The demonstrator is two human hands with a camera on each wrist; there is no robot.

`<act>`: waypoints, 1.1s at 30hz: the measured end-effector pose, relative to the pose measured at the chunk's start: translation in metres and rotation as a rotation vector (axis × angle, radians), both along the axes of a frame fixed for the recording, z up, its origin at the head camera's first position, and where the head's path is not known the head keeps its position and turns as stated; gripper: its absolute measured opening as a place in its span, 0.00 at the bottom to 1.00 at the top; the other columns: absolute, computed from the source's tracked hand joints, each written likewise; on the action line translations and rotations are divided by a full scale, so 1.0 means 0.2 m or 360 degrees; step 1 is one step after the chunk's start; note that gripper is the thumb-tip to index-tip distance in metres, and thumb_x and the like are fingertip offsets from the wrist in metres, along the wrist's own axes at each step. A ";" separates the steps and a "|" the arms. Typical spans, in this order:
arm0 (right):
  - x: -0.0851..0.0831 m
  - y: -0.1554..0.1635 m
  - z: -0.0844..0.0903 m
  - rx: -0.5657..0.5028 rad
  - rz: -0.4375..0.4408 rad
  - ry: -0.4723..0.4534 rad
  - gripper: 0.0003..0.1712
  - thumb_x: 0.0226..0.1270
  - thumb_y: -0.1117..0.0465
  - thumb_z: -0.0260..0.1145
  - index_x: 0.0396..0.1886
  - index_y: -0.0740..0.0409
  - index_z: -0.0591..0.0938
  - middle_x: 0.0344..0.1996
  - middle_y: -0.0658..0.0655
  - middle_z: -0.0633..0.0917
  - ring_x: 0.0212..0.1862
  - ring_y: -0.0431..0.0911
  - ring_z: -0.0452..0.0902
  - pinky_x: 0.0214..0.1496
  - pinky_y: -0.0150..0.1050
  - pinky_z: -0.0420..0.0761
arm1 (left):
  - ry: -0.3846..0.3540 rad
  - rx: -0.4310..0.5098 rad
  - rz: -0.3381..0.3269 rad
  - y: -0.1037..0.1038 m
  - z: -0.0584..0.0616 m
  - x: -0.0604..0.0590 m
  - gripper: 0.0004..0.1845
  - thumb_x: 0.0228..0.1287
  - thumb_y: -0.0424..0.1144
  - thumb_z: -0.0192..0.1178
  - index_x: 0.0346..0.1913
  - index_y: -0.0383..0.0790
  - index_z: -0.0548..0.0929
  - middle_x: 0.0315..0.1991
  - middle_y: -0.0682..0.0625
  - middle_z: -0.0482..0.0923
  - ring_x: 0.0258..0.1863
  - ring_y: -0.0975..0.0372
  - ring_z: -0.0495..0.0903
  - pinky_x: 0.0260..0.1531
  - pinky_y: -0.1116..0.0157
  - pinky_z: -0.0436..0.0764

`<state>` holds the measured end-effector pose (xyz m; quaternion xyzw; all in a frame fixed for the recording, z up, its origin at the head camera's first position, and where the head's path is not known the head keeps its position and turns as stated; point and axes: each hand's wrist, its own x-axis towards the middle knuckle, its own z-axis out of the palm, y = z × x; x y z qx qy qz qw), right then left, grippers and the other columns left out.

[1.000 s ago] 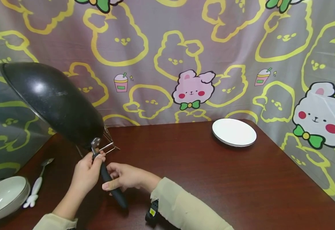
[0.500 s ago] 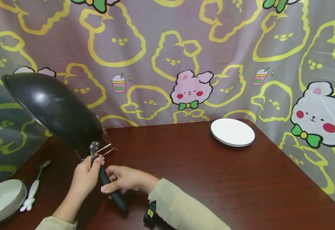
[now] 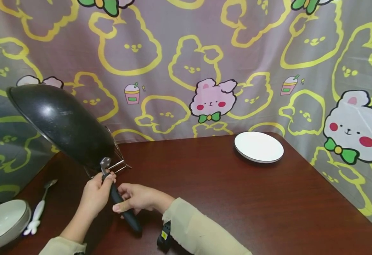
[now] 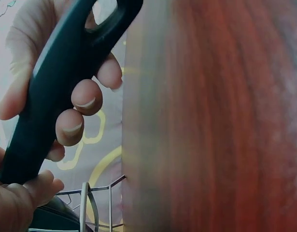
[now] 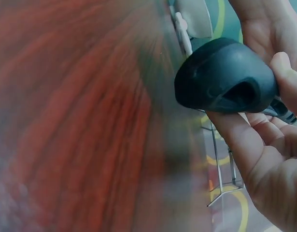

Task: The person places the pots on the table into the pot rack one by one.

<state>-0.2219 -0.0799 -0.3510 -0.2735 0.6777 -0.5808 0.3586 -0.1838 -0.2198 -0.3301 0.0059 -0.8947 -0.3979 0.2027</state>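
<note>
Black wok (image 3: 61, 124), two gripping hands (image 3: 96, 193)

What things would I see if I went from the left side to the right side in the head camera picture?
Grey bowl → white-handled spoon → black wok → left hand → right hand → white plate.

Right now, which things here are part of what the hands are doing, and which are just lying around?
In use: wok, its handle, left hand, right hand, wire rack.
Lying about: white plate, bowl, spoon.
</note>
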 end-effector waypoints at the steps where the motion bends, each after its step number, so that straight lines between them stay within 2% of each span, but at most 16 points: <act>1: 0.00 0.00 0.00 0.0003 -0.0007 0.0006 0.11 0.62 0.70 0.61 0.41 0.60 0.70 0.23 0.53 0.77 0.22 0.44 0.76 0.21 0.39 0.80 | 0.0000 -0.0002 -0.0001 0.00 0.00 -0.01 0.19 0.70 0.38 0.43 0.50 0.23 0.75 0.46 0.32 0.79 0.50 0.44 0.77 0.52 0.50 0.70; 11: -0.01 -0.03 -0.02 0.0046 -0.0087 0.0064 0.11 0.60 0.70 0.62 0.39 0.59 0.70 0.23 0.52 0.77 0.22 0.44 0.76 0.20 0.37 0.78 | -0.0003 -0.0035 0.0014 -0.02 -0.02 -0.04 0.17 0.70 0.37 0.44 0.47 0.25 0.77 0.45 0.33 0.80 0.48 0.46 0.77 0.49 0.54 0.72; 16: -0.01 -0.06 -0.03 0.0057 -0.0113 0.0063 0.11 0.60 0.69 0.63 0.39 0.58 0.70 0.24 0.52 0.77 0.22 0.43 0.76 0.20 0.36 0.78 | -0.0018 -0.0034 0.0000 -0.04 -0.02 -0.04 0.18 0.70 0.38 0.43 0.46 0.25 0.77 0.46 0.32 0.79 0.50 0.44 0.76 0.50 0.51 0.71; 19: -0.01 -0.07 -0.03 0.0070 -0.0115 0.0065 0.11 0.60 0.69 0.63 0.38 0.58 0.70 0.24 0.52 0.77 0.22 0.43 0.76 0.21 0.36 0.78 | -0.0041 -0.0043 0.0006 -0.06 -0.02 -0.03 0.18 0.70 0.38 0.43 0.47 0.25 0.76 0.46 0.32 0.79 0.49 0.46 0.77 0.47 0.65 0.73; 22: 0.00 -0.08 -0.02 0.0089 -0.0127 0.0080 0.11 0.60 0.68 0.63 0.38 0.57 0.70 0.23 0.52 0.77 0.22 0.43 0.76 0.21 0.35 0.78 | -0.0077 -0.0049 0.0001 -0.08 -0.01 -0.03 0.19 0.71 0.40 0.44 0.48 0.26 0.76 0.44 0.33 0.80 0.45 0.47 0.77 0.40 0.71 0.70; 23: 0.00 -0.08 -0.02 0.0098 -0.0130 0.0087 0.11 0.60 0.67 0.63 0.38 0.57 0.70 0.24 0.52 0.77 0.23 0.43 0.76 0.22 0.35 0.77 | -0.0095 -0.0048 -0.0002 -0.08 -0.01 -0.03 0.19 0.71 0.40 0.44 0.48 0.26 0.76 0.43 0.33 0.80 0.44 0.48 0.77 0.39 0.71 0.70; 25: 0.00 -0.07 -0.01 0.0124 -0.0138 0.0117 0.11 0.61 0.66 0.63 0.39 0.57 0.70 0.24 0.52 0.77 0.23 0.42 0.76 0.22 0.34 0.76 | -0.0165 -0.0047 -0.0027 -0.09 0.00 -0.03 0.20 0.71 0.42 0.44 0.51 0.26 0.74 0.44 0.31 0.79 0.43 0.47 0.75 0.40 0.64 0.71; 28: 0.02 -0.04 0.00 0.0244 -0.0158 0.0293 0.12 0.62 0.61 0.64 0.42 0.56 0.72 0.24 0.51 0.77 0.24 0.40 0.75 0.24 0.32 0.74 | -0.0289 -0.0127 -0.0056 -0.10 0.03 -0.02 0.21 0.71 0.45 0.43 0.47 0.27 0.74 0.38 0.33 0.77 0.37 0.48 0.73 0.33 0.59 0.70; 30: 0.03 0.01 0.02 0.0342 -0.0172 0.0488 0.15 0.62 0.56 0.64 0.45 0.55 0.72 0.24 0.49 0.78 0.25 0.38 0.75 0.27 0.30 0.73 | -0.0374 -0.0259 -0.0070 -0.11 0.06 0.01 0.25 0.71 0.48 0.42 0.50 0.26 0.73 0.41 0.29 0.77 0.39 0.43 0.74 0.34 0.55 0.73; 31: 0.03 0.04 0.04 0.0391 -0.0176 0.0608 0.17 0.62 0.54 0.64 0.47 0.55 0.72 0.25 0.48 0.79 0.26 0.37 0.74 0.29 0.29 0.73 | -0.0354 -0.0337 -0.0043 -0.11 0.08 0.03 0.25 0.71 0.49 0.43 0.49 0.25 0.74 0.40 0.29 0.77 0.39 0.42 0.76 0.32 0.53 0.74; 33: 0.04 0.14 0.09 0.0484 -0.0181 0.0845 0.21 0.62 0.50 0.63 0.50 0.54 0.72 0.28 0.46 0.80 0.30 0.35 0.74 0.33 0.27 0.73 | -0.0237 -0.0492 0.0047 -0.10 0.12 0.07 0.25 0.68 0.50 0.46 0.45 0.26 0.76 0.36 0.31 0.80 0.35 0.41 0.78 0.29 0.51 0.75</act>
